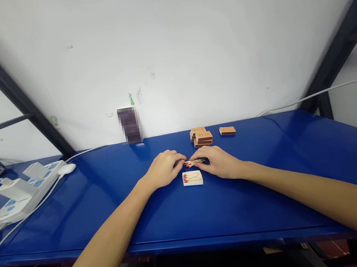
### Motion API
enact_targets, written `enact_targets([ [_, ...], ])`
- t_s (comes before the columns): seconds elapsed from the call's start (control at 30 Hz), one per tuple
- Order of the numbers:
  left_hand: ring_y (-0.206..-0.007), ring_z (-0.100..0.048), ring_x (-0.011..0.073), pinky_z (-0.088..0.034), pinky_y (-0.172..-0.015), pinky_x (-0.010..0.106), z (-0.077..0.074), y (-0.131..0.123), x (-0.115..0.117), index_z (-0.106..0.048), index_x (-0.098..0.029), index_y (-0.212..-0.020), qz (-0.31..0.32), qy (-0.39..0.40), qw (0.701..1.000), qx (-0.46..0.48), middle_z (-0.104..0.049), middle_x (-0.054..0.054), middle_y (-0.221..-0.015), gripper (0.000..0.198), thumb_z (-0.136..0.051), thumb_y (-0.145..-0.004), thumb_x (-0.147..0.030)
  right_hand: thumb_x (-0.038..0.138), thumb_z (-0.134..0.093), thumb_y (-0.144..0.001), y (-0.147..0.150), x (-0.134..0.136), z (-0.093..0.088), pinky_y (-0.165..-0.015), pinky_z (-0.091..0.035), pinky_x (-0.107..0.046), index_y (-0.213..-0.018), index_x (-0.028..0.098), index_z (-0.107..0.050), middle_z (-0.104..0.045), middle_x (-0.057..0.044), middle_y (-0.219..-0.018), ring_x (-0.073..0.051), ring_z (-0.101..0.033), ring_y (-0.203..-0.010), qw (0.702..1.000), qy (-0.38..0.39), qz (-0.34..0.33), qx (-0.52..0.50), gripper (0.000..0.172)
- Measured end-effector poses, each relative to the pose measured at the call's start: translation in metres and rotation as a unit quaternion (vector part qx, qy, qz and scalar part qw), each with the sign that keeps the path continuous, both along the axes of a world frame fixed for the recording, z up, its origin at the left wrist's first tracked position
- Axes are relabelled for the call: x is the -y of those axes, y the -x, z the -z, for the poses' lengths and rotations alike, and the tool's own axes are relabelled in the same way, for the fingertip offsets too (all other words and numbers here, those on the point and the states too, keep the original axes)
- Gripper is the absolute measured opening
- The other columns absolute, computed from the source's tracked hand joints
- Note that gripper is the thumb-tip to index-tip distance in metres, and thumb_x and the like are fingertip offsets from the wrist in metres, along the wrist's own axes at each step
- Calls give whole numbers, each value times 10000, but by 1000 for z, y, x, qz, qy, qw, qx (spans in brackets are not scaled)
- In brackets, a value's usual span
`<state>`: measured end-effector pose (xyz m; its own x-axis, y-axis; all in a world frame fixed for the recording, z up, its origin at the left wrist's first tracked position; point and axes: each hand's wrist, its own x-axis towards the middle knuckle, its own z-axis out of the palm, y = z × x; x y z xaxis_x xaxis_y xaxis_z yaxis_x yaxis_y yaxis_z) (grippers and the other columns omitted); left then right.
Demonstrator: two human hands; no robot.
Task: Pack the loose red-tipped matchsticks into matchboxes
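A small pile of red-tipped matches (192,163) lies between my hands on the blue table. My right hand (220,160) has its thumb and fingers closed around the stick ends. At the red heads, my left hand (165,168) has its thumb and forefinger drawn together; whether a match is between them cannot be made out. Just in front of both hands sits a white matchbox tray (193,184), open at the top. Several matches lie in it, heads to the left. Behind my right hand stands a stack of orange-brown matchboxes (202,136).
A single matchbox (227,130) lies right of the stack. A blurred dark box (130,125) stands against the wall. At left is a white power strip (28,193) with plugs and cables. Dark metal posts (10,79) rise at both sides.
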<state>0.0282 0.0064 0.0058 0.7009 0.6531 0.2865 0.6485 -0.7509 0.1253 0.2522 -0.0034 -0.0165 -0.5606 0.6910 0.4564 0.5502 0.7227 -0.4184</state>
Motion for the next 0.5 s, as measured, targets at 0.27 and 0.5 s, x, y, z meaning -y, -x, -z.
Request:
enact_targets([
  [0.27, -927, -614, 211, -467, -858, 346, -2, 3, -2, -674, -186, -1122, -10, -3, 1000, 2, -693, 63, -1013, 328, -378, -986, -218, 184, -577, -911, 2, -1, 0, -775, -539, -330, -1018, 210, -734, -735, -60, -968, -195, -680, -870, 1000, -8, -9, -16, 191],
  [0.5, -923, -615, 213, -471, -853, 351, -3, 3, -1, -677, -176, -1119, -12, -7, 1000, 10, -696, 61, -1006, 324, -392, -966, -200, 165, -558, -914, 2, 0, 1, -785, -544, -326, -1022, 195, -739, -742, -68, -973, -195, -693, -875, 999, -17, -16, -21, 213],
])
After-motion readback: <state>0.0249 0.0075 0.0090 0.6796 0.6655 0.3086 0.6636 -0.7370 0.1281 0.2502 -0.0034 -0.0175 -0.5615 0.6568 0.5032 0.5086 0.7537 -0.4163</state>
